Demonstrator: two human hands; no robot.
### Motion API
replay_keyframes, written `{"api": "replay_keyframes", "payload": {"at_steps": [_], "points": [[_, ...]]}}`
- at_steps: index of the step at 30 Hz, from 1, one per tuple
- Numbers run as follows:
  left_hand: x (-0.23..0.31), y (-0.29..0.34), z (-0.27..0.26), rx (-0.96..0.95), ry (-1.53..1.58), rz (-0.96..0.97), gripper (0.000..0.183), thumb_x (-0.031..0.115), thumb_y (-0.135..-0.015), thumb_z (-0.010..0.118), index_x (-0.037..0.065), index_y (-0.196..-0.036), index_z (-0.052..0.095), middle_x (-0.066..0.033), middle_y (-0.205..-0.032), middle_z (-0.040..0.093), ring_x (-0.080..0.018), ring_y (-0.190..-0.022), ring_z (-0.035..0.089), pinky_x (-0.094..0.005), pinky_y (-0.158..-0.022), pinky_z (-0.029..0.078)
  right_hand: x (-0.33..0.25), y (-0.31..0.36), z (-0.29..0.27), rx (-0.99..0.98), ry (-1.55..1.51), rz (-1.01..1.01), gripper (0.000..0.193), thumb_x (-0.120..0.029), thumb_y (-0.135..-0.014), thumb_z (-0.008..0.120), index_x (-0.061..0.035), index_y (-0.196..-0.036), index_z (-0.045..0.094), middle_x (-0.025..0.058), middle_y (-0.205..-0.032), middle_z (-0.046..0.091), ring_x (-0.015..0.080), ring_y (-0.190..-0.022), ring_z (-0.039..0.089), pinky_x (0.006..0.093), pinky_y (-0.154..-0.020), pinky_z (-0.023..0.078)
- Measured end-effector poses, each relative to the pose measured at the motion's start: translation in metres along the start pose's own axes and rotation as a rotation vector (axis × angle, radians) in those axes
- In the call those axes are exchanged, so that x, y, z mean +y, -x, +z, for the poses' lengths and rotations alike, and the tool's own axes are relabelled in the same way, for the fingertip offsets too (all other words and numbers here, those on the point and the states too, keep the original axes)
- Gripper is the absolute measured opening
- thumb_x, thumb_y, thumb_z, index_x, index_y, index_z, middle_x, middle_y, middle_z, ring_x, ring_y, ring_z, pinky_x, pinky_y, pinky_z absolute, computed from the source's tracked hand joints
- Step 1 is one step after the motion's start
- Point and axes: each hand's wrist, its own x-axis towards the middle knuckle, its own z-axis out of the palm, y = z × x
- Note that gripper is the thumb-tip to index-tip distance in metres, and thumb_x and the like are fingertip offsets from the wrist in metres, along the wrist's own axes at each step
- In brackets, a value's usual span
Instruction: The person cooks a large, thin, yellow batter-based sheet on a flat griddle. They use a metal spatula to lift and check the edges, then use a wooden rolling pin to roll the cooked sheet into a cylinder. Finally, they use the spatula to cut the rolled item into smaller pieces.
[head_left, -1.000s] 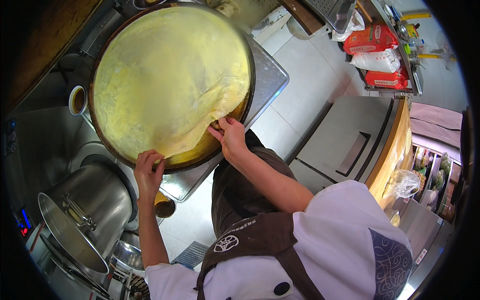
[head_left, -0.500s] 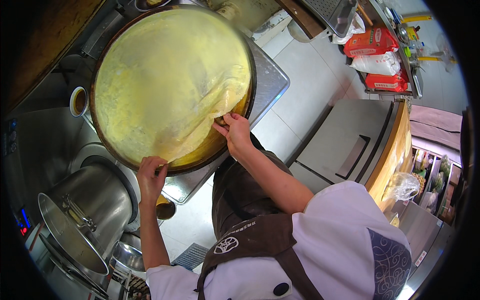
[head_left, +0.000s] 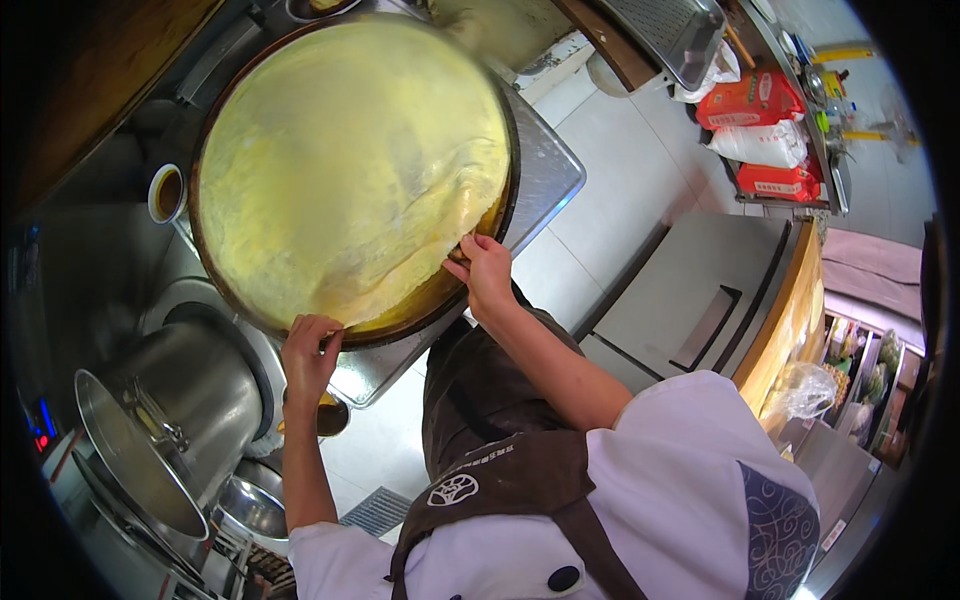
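A wide, thin yellow sheet of dough (head_left: 330, 150) covers most of a large round pan (head_left: 425, 308). Its near-right edge is creased and lies short of the rim, where a strip of oily brown pan shows. My left hand (head_left: 312, 348) is closed at the sheet's near edge, thumb and fingers pinching it beside the rim. Farther right along the same edge, my right hand (head_left: 485, 275) pinches the dough between thumb and fingers, over the bare strip. The fingertips of both hands are partly hidden.
A tall steel pot (head_left: 185, 400) stands at lower left, near a steel bowl (head_left: 250, 508). A small cup of brown liquid (head_left: 167, 193) sits left of the pan. To the right are a grey cabinet (head_left: 690, 280), a wooden worktop (head_left: 785, 325) and red bags (head_left: 750, 100) on a shelf.
The sheet's near-right edge has shifted toward the near rim, so the bare strip of pan is narrower. My right hand has moved slightly with it, and both hands keep their pinch.
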Motion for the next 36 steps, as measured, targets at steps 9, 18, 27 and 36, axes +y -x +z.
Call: {"api": "replay_keyframes", "payload": {"at_steps": [9, 18, 27, 36], "points": [[-0.003, 0.004, -0.005, 0.037, -0.009, -0.044, 0.012, 0.001, -0.074, 0.070, 0.006, -0.082, 0.063, -0.0087, -0.080, 0.062, -0.0276, -0.075, 0.059, -0.0358, -0.061, 0.048, -0.012, 0.073, -0.046, -0.084, 0.215, 0.186, 0.024, -0.016, -0.096, 0.052, 0.0056, -0.106, 0.054, 0.0135, -0.098, 0.064, 0.0229, -0.086, 0.067, 0.0297, -0.073, 0.058], [-0.009, 0.002, -0.003, 0.084, -0.029, 0.018, 0.010, 0.000, -0.074, 0.068, 0.005, -0.081, 0.062, -0.0075, -0.078, 0.061, -0.0248, -0.076, 0.060, -0.0333, -0.062, 0.050, -0.033, 0.140, -0.075, -0.244, 0.532, 0.369, 0.029, -0.019, -0.096, 0.053, 0.0057, -0.110, 0.053, 0.0140, -0.085, 0.063, 0.0221, -0.066, 0.067, 0.0289, -0.059, 0.057], [-0.010, 0.001, -0.004, 0.141, 0.018, 0.064, 0.011, 0.003, -0.073, 0.068, 0.008, -0.079, 0.060, -0.0058, -0.077, 0.061, -0.0262, -0.077, 0.060, -0.0365, -0.064, 0.048, -0.007, 0.132, -0.043, -0.509, 0.789, 0.292, 0.028, -0.021, -0.095, 0.055, 0.0002, -0.112, 0.058, 0.0024, -0.066, 0.053, 0.0081, -0.045, 0.046, 0.0219, -0.039, 0.036], [-0.007, 0.009, -0.001, 0.156, -0.042, 0.094, 0.009, 0.007, -0.076, 0.066, 0.008, -0.080, 0.059, -0.0049, -0.078, 0.059, -0.0256, -0.081, 0.059, -0.0367, -0.067, 0.050, 0.081, 0.108, 0.008, -0.678, 0.754, 0.094, 0.025, -0.019, -0.094, 0.055, -0.0009, -0.111, 0.060, -0.0017, -0.062, 0.050, 0.0044, -0.044, 0.040, 0.0196, -0.039, 0.030]]}}
